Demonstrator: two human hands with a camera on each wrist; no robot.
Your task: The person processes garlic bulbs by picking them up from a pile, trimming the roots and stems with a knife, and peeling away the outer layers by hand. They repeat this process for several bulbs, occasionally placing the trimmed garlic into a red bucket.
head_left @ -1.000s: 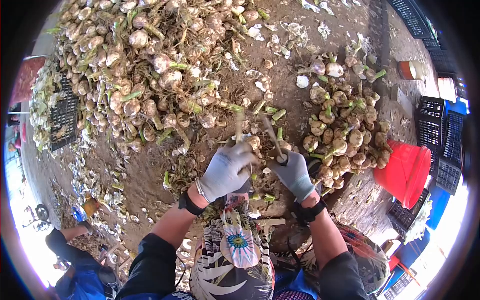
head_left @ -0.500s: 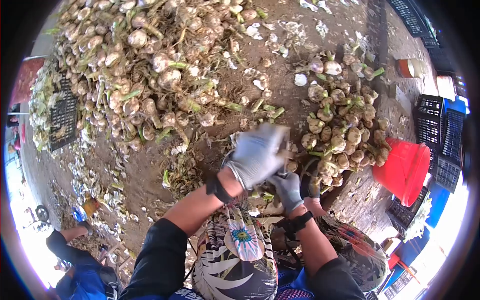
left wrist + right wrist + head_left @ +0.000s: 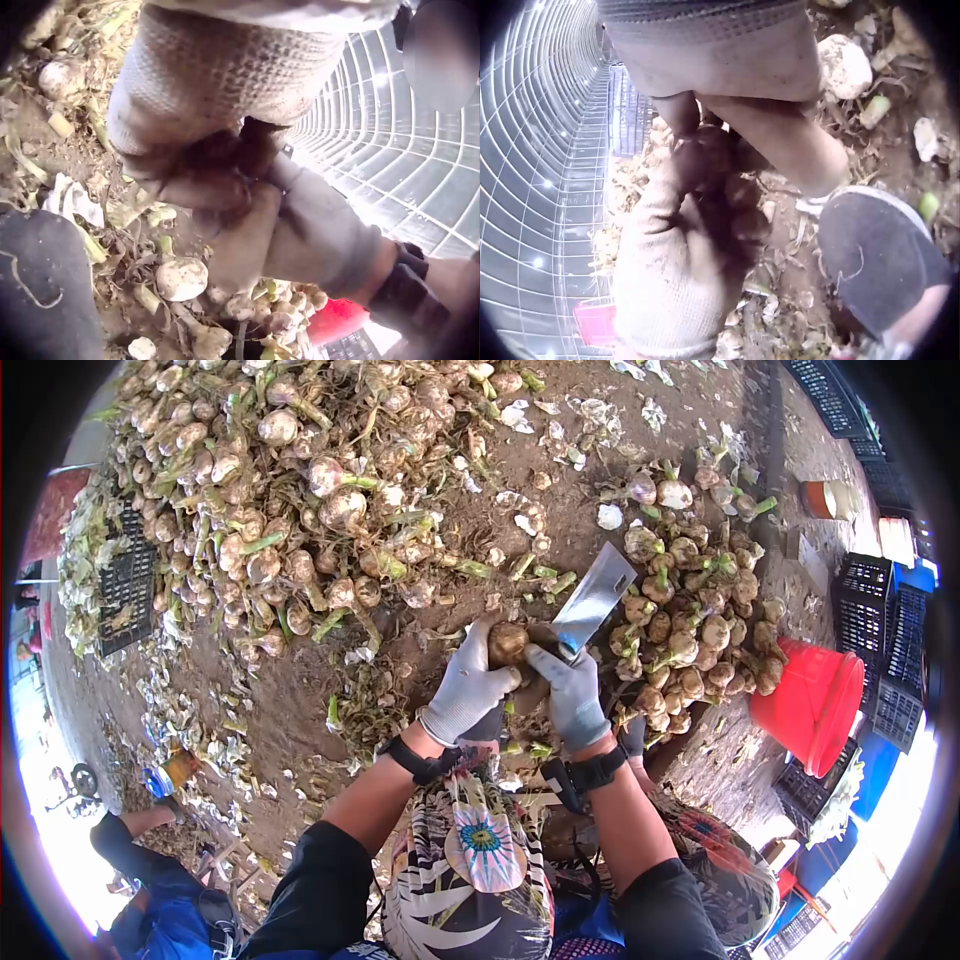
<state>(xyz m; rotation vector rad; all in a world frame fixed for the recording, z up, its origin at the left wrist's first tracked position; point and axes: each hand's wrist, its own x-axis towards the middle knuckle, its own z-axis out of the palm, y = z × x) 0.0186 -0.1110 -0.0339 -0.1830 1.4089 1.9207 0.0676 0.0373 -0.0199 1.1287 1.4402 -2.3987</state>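
In the head view my gloved left hand grips a brownish garlic bulb, its fingers curled round the far side. Close beside it, my gloved right hand holds a broad-bladed knife by the handle, with the blade pointing away and to the right. The right fingertips are right at the bulb. Both wrist views show the two gloves meeting, the left glove overlapping the right one; the bulb is mostly hidden in shadow there.
A large heap of untrimmed garlic spreads at the far left. To the right lies a smaller pile of trimmed bulbs, beside a red bucket. Black crates stand farther right. Cut stalks litter the ground. Another person sits at lower left.
My left hand swept rightward over the right hand, then came back left and now holds a bulb. The knife blade has turned its flat side up and swung to the right.
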